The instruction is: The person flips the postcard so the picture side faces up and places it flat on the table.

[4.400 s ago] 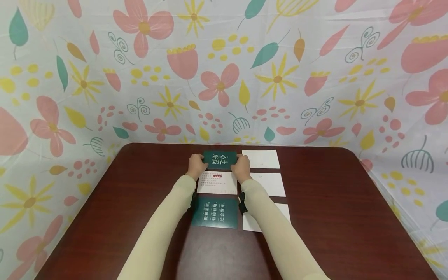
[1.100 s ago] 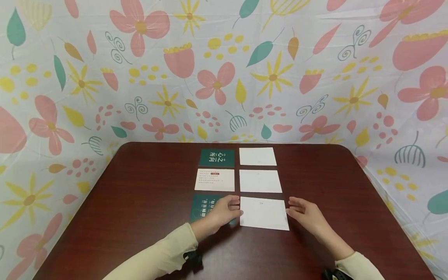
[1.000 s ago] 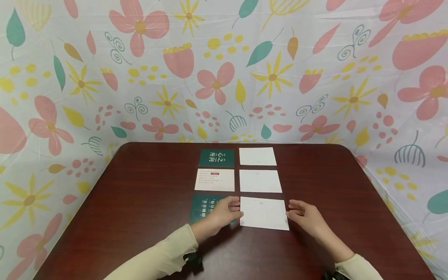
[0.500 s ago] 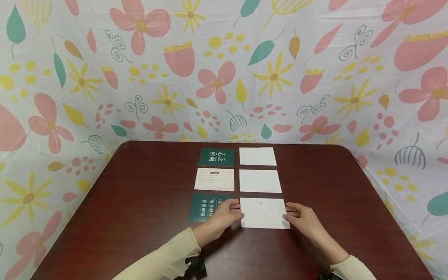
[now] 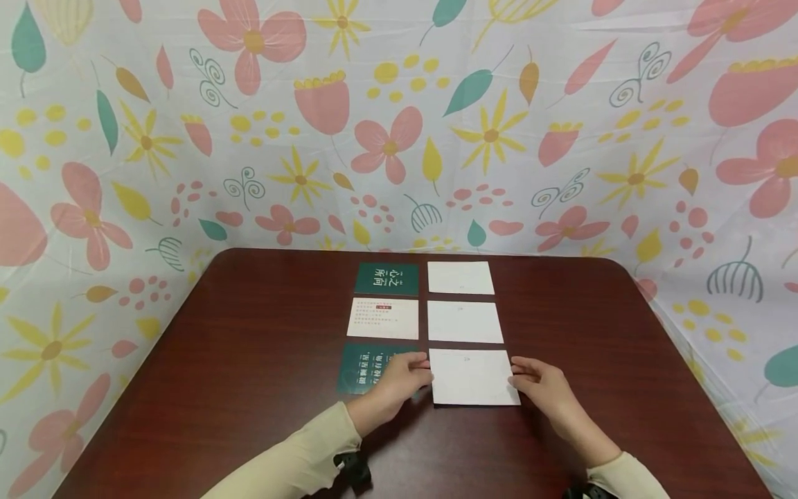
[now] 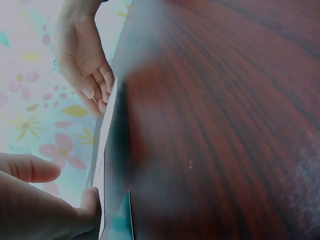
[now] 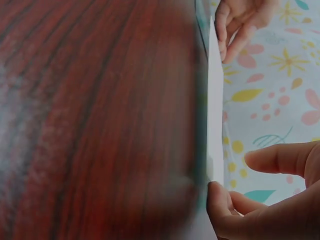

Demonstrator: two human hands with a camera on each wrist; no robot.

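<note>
In the head view a white card [image 5: 474, 378] with a small grey mark near its far edge spans the space between both hands. A dark strip shows under its near edge, so it sits slightly raised off the table. My left hand [image 5: 395, 384] holds its left edge, above part of a green card [image 5: 358, 371] with white characters. My right hand [image 5: 548, 395] holds its right edge. In the right wrist view the white card [image 7: 215, 110] appears edge-on, with low fingertips at its edge and another digit apart above it. Exact finger contact is partly hidden.
Behind lie two more white cards [image 5: 464, 322] in a column, beside a cream printed card [image 5: 383, 319] and a green card [image 5: 386, 278]. The dark red wooden table [image 5: 262, 388] ends at a floral cloth backdrop [image 5: 399, 138].
Both hands have come from the far green card to the nearest white card. Over the last second the right hand closed in on its edge, and the card's near edge rose slightly.
</note>
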